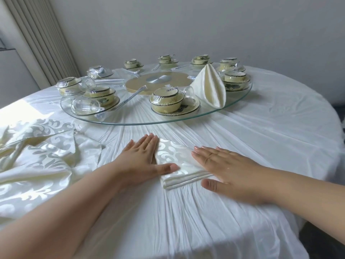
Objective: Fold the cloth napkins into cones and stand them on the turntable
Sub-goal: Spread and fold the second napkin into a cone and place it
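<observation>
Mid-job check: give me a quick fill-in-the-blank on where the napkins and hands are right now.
1. Both hands, the left hand and the right hand, press flat on the ____ napkin.
2. The number of finished cone napkins standing on the glass turntable is ____.
3. The loose pile of unfolded napkins lies on the person's ____ side.

Missing words: folded; one; left
</observation>
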{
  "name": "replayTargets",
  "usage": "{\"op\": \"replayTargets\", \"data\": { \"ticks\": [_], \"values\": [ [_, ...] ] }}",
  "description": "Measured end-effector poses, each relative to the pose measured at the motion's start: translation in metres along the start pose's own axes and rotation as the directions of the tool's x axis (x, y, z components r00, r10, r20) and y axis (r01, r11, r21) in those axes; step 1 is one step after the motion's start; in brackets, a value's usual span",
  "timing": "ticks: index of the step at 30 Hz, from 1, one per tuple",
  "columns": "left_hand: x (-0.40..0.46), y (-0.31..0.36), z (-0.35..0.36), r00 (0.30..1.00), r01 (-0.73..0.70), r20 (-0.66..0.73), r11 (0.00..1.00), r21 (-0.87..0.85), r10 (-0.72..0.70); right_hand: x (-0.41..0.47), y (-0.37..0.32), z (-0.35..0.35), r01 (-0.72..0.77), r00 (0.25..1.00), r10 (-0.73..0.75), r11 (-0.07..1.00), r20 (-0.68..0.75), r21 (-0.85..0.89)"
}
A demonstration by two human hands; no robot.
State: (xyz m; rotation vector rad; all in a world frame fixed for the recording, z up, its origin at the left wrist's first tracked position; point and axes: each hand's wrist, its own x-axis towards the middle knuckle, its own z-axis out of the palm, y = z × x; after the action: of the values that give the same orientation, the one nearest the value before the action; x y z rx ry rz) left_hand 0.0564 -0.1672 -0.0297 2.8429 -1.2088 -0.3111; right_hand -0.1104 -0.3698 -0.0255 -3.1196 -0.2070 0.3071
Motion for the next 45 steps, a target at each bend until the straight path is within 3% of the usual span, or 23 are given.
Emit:
{"op": "replayTargets", "data": {
  "ticks": [3, 5, 7, 9, 11, 16, 18, 24, 28, 40, 45],
  "values": [
    [-0.005, 0.003, -0.002, 0.986, -0.036, -0.16, 0.997, 0.062, 0.046, -0.001, -0.002, 0.0, -0.001, 1.0, 0.002, 1.0, -0.027, 0.02],
    [-0.011, 0.007, -0.003, 0.947, -0.139, -0.264, 0.974, 0.18, 0.184, -0.001, -0.001, 0.001, -0.003, 1.0, 0.004, 1.0, -0.029, 0.031],
    [-0.017, 0.011, -0.004, 0.953, -0.217, -0.189, 0.969, 0.116, 0.237, -0.002, -0.003, -0.001, 0.001, 1.0, -0.001, 0.999, -0.012, 0.038],
    [-0.023, 0.011, -0.003, 0.981, -0.19, -0.043, 0.981, -0.035, 0.188, -0.002, -0.006, -0.013, -0.017, 0.999, 0.014, 0.998, 0.042, 0.056],
    [-0.024, 0.01, -0.005, 0.986, -0.167, 0.008, 0.983, -0.072, 0.168, 0.008, -0.009, -0.035, -0.057, 0.997, 0.051, 0.993, 0.059, 0.106],
    [-0.021, 0.009, -0.008, 0.987, -0.148, 0.046, 0.986, -0.072, 0.152, 0.068, -0.022, -0.066, 0.008, 0.965, 0.049, 0.976, -0.256, 0.217],
    [-0.02, 0.008, -0.006, 0.988, -0.14, 0.048, 0.988, -0.071, 0.144, 0.089, -0.028, -0.055, 0.039, 0.955, 0.034, 0.97, -0.295, 0.241],
    [-0.008, 0.004, -0.007, 0.992, -0.052, 0.111, 0.997, -0.058, 0.058, 0.108, -0.025, -0.01, -0.017, 0.993, 0.034, 0.99, -0.115, 0.141],
    [0.0, 0.007, -0.01, 0.98, -0.011, 0.198, 0.999, 0.035, 0.004, 0.108, -0.025, -0.009, -0.056, 0.993, 0.062, 0.996, -0.098, 0.066],
    [-0.002, 0.007, -0.012, 0.981, -0.03, 0.195, 0.999, 0.038, 0.022, 0.053, 0.004, -0.001, -0.088, 0.993, 0.091, 0.995, -0.07, 0.035],
    [-0.006, 0.002, -0.005, 0.995, -0.084, 0.045, 0.996, -0.024, 0.085, 0.024, 0.009, 0.001, -0.078, 0.984, 0.079, 0.997, -0.159, 0.013]
  ]
}}
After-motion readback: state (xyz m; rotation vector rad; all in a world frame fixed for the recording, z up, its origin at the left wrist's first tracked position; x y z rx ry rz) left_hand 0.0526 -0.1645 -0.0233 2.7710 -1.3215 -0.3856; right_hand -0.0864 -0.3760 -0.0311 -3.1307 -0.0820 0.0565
